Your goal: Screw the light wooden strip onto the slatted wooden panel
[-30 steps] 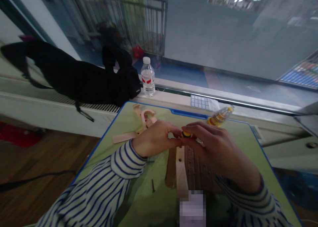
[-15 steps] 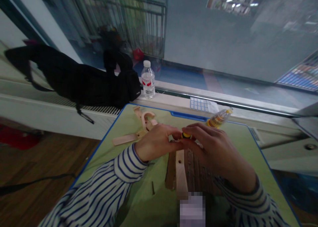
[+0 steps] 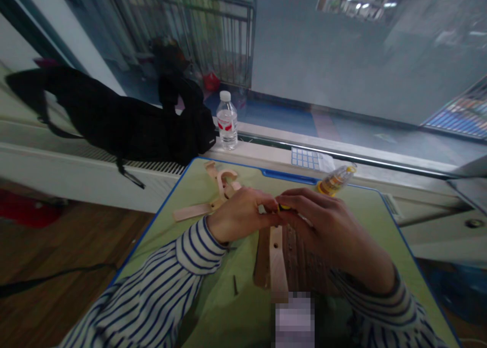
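right hand (image 3: 331, 223) pinches small yellow-and-black piece (image 3: 283, 206)

at the far left, a limp black fabric bag (image 3: 125, 130) lies along the sill. to its right stands a clear plastic bottle with a white cap and red-and-white label (image 3: 227, 122). below it, on the far left of a pale green table with a blue edge (image 3: 213, 307), sits a cluster of pale wooden pieces (image 3: 194, 212), one curved like a hook. a thin dark screw (image 3: 235, 285) lies nearer, left of centre.

the left hand, (image 3: 243, 213) in a white sleeve with dark blue stripes (image 3: 129, 292), reaches in with thumb and fingers drawn close; i cannot tell what its fingertips grip. just below them, a long pale wooden strip with a round hole (image 3: 279, 269) lies over a brown ridged slab. (image 3: 300, 267)

the yellow-and-black piece is above the strip's far end, between the right hand's thumb and bent fingers, mostly covered. beyond, a blue-and-white gridded sheet (image 3: 305, 158) rests on the sill. a clear bottle with a yellow cap (image 3: 337, 180) leans at the far right.
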### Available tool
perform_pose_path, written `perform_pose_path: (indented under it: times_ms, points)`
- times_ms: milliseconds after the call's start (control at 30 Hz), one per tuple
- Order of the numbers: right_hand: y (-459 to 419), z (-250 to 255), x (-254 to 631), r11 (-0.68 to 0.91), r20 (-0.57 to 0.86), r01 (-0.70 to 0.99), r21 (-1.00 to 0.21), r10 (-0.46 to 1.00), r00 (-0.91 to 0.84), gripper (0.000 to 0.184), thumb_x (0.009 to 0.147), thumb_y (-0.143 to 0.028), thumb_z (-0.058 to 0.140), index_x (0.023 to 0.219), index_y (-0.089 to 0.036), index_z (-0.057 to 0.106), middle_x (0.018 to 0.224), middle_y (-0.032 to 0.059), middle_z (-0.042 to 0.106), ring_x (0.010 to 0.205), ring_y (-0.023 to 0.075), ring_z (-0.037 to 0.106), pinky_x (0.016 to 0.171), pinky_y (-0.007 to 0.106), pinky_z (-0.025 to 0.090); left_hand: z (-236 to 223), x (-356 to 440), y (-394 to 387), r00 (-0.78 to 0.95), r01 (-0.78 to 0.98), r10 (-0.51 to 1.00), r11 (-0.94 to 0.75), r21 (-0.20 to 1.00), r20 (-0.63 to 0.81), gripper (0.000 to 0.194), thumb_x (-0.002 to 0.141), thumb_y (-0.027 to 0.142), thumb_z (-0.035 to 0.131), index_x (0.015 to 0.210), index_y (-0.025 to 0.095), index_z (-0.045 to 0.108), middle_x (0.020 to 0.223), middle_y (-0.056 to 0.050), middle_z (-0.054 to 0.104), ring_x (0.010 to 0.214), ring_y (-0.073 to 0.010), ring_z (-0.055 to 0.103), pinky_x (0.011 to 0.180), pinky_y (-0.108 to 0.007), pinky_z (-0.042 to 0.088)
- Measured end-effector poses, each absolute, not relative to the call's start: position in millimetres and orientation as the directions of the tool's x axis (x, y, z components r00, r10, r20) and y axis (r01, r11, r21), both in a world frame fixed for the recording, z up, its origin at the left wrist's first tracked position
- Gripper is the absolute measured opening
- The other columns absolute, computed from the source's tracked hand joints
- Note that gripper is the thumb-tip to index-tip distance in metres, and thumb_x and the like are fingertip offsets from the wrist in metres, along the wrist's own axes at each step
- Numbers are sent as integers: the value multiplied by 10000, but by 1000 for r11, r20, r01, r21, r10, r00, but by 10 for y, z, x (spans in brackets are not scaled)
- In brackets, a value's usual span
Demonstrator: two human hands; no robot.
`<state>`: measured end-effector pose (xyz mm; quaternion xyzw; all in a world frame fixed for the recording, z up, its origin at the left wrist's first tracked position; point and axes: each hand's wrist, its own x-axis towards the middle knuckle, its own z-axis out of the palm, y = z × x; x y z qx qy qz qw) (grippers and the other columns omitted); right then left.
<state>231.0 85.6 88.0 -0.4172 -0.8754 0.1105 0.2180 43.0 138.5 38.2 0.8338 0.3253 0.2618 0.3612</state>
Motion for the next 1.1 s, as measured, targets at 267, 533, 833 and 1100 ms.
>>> perform_pose_path:
  times_ms: [267, 533, 833, 1100]
  points:
    - [825, 902, 2273, 623, 258, 713, -323, 782, -567, 223, 948, -282, 472, 1092, -170, 601, 1073, 70, 657, 924, 186, 635, 808, 349, 505, 419, 401, 1408, 698, 327, 703, -480, 814, 133, 234, 819, 373, 646, 812, 151, 719, 713, 3, 676, 697, -134, 605, 634, -226, 420]
    - [841, 899, 2250, 589, 247, 747, -308, 808, -535, 215, 940, -310, 485, 1031, -159, 609, 982, 68, 662, 861, 186, 638, 750, 331, 496, 412, 370, 1431, 759, 278, 631, -535, 797, 159, 239, 883, 345, 576, 857, 155, 719, 771, -12, 682, 751, -133, 616, 673, -226, 413]
    - [839, 906, 2273, 575, 248, 753, -320, 818, -519, 183, 931, -287, 499, 1048, -182, 592, 1028, 56, 659, 908, 188, 637, 791, 339, 498, 410, 421, 1395, 680, 352, 689, -608, 712, 252, 192, 820, 348, 667, 809, 161, 709, 731, 9, 668, 703, -123, 595, 685, -226, 399]
    - [821, 929, 2308, 620, 260, 700, -356, 785, -563, 228, 953, -274, 462, 1145, -214, 569, 1111, 33, 660, 986, 170, 623, 847, 325, 492, 424, 442, 1392, 699, 359, 686, -580, 731, 200, 197, 827, 344, 663, 813, 155, 717, 725, 1, 653, 705, -126, 596, 653, -221, 385]
